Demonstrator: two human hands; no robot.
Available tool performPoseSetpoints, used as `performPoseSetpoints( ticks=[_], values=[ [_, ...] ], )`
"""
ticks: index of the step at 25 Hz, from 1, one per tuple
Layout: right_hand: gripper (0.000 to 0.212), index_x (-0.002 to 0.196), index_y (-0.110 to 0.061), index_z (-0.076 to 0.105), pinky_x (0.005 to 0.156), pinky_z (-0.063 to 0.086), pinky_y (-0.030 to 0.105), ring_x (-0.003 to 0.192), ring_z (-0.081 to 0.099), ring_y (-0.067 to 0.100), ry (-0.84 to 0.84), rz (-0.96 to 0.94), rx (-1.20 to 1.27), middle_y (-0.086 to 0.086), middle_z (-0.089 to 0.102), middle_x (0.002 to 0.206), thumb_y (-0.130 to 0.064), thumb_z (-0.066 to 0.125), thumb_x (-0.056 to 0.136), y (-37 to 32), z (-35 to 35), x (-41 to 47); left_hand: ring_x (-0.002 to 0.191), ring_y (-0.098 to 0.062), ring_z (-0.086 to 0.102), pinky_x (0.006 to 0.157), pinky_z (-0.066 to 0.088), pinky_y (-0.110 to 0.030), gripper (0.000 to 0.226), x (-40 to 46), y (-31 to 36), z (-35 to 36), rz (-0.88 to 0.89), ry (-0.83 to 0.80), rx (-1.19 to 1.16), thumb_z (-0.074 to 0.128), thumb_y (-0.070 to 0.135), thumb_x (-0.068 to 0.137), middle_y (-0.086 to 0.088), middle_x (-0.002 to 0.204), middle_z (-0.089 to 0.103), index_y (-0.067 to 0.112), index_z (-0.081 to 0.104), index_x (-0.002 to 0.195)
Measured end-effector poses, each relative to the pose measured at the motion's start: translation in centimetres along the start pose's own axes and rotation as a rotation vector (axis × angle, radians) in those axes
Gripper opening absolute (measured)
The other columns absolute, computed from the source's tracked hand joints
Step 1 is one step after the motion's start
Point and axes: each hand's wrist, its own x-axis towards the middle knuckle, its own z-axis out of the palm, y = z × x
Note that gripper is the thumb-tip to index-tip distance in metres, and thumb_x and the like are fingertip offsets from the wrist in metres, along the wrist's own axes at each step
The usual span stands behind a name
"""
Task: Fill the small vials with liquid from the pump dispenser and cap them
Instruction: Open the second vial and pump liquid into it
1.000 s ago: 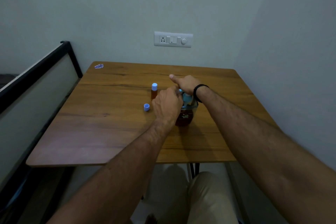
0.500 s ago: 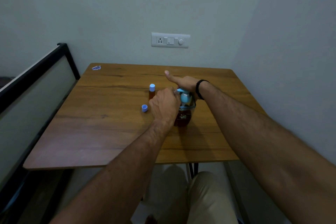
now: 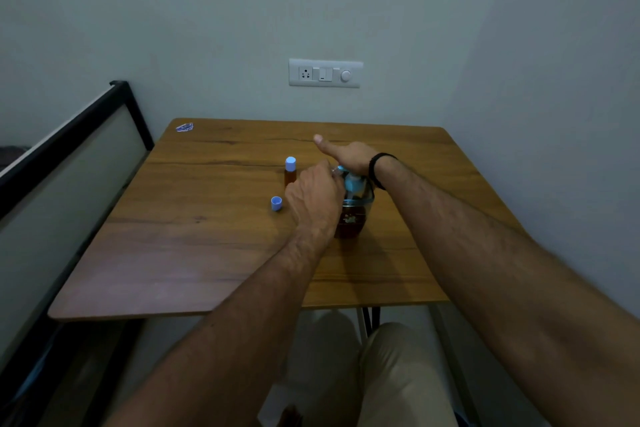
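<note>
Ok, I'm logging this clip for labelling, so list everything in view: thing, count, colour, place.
capped vial: one, amber with blue cap, upright behind the left hand
loose cap: one, blue, on the table left of the left hand
pump dispenser: one, dark liquid, blue pump, table centre
table: one, wood
sticker: one, blue-white, far left corner
switch panel: one, white, wall
wristband: one, black, right wrist
left hand: curled at the spout; what it holds is hidden
right hand: flat on the pump head
</note>
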Motion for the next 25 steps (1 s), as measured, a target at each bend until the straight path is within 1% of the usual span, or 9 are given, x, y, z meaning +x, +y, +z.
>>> performPoseSetpoints(
  ticks=[3,7,10,13,14,16,18,22,25],
  values=[
    [0.077,0.144,-0.009,0.053,0.086,0.045,0.041,0.123,0.056,0.032,0.109,-0.043,-0.017,0.014,0.055,0.145,-0.069,0.046,0.096,0.2,0.6,0.3,0.1,-0.036,0.064,0.088,0.047,-0.052,0.027,0.3,0.0,0.2,-0.026,0.002,-0.014,0.048,0.033,0.101,-0.012,0.104,0.068,0.014,0.064,0.112],
    [0.096,0.151,-0.016,0.046,0.101,0.044,0.05,0.129,0.052,0.035,0.002,-0.007,0.015,0.014,0.05,0.15,-0.085,0.04,0.086,-0.1,0.0,-0.4,0.106,-0.033,0.062,0.098,0.04,-0.055,0.026,0.3,0.1,0.5,0.016,0.049,0.016,0.047,0.033,0.102,-0.008,0.105,0.069,0.015,0.064,0.112],
    [0.086,0.147,-0.013,0.05,0.094,0.043,0.043,0.125,0.054,0.032,0.06,-0.051,0.004,0.014,0.052,0.148,-0.078,0.042,0.091,0.3,0.3,-0.1,0.108,-0.033,0.06,0.1,0.037,-0.058,0.026,0.2,-0.1,0.6,0.015,0.059,0.015,0.047,0.033,0.101,-0.007,0.108,0.069,0.017,0.063,0.115],
    [0.072,0.138,-0.008,0.058,0.083,0.044,0.037,0.106,0.058,0.027,0.136,-0.068,-0.024,0.014,0.06,0.138,-0.066,0.048,0.097,0.2,0.9,0.5,0.106,-0.031,0.059,0.096,0.039,-0.058,0.023,0.1,-0.2,0.7,0.015,0.105,0.033,0.05,0.032,0.099,-0.006,0.107,0.066,0.017,0.063,0.111],
    [0.076,0.139,-0.009,0.057,0.085,0.045,0.038,0.109,0.058,0.027,0.111,-0.063,-0.02,0.013,0.059,0.139,-0.07,0.046,0.095,0.0,0.7,0.2,0.102,-0.03,0.058,0.092,0.039,-0.056,0.022,0.0,-0.2,0.8,0.017,0.125,0.035,0.05,0.033,0.099,-0.005,0.104,0.065,0.017,0.063,0.108],
    [0.09,0.148,-0.017,0.049,0.097,0.044,0.047,0.125,0.054,0.032,0.008,-0.031,-0.005,0.012,0.051,0.148,-0.083,0.041,0.088,-0.3,0.0,-0.5,0.088,-0.021,0.055,0.084,0.035,-0.045,0.021,-0.2,0.0,1.0,0.028,0.16,0.063,0.047,0.037,0.102,0.001,0.094,0.062,0.021,0.06,0.102],
    [0.093,0.153,-0.024,0.044,0.105,0.04,0.052,0.135,0.047,0.034,-0.042,-0.035,0.026,0.011,0.044,0.154,-0.087,0.037,0.085,-0.3,-0.3,-0.8,0.08,-0.015,0.05,0.078,0.028,-0.037,0.022,-0.3,0.1,1.2,0.032,0.179,0.083,0.044,0.039,0.103,0.005,0.088,0.057,0.023,0.057,0.099],
    [0.074,0.143,-0.011,0.055,0.092,0.043,0.038,0.125,0.055,0.03,0.096,-0.082,-0.026,0.013,0.054,0.146,-0.068,0.043,0.098,0.1,0.4,0.1,0.083,-0.014,0.048,0.079,0.024,-0.036,0.019,-0.1,0.0,1.3,0.026,0.157,0.111,0.047,0.039,0.103,0.004,0.093,0.057,0.022,0.057,0.104],
    [0.087,0.146,-0.013,0.051,0.097,0.044,0.044,0.127,0.054,0.032,0.026,-0.038,-0.003,0.013,0.051,0.148,-0.08,0.041,0.09,0.0,0.0,-0.2,0.083,-0.014,0.047,0.08,0.024,-0.037,0.022,-0.2,0.0,1.3,0.029,0.173,0.09,0.043,0.04,0.103,0.005,0.093,0.057,0.022,0.057,0.104]
  ],
)
